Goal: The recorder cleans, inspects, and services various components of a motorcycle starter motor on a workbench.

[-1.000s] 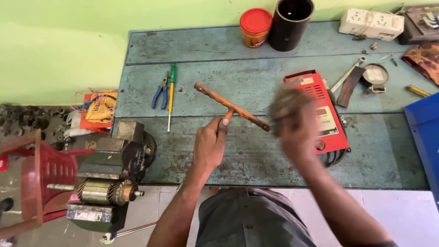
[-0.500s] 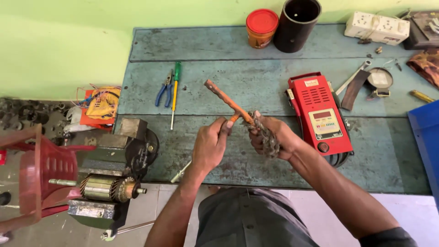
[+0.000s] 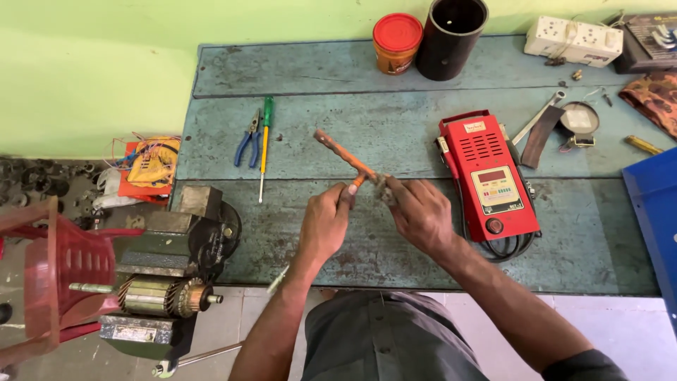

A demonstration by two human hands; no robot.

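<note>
Between the two hands, above the middle of the worn blue-green wooden tabletop, a thin rust-brown metal rod is held slanting up and away to the left. The fingers of the left hand are clamped together around an orange-tipped handle at the rod's near end. The fingers of the right hand are pinched on a small grey wad, seemingly abrasive or cloth, pressed against the rod just beside the left hand. Judging from the rod's colour, most of its length is still rusty brown, so the rubbing seems far from finished; only the part under the wad is being worked.

Just to the right, a red box-shaped meter with a small display lies flat, black cables coiled at its near end. To the left, blue-handled pliers and a green-and-yellow screwdriver lie side by side. At the far edge stand an orange tin with a red lid and a black cylindrical pot. Left of the tabletop, a motor armature with copper windings is seen beside a red plastic chair.
</note>
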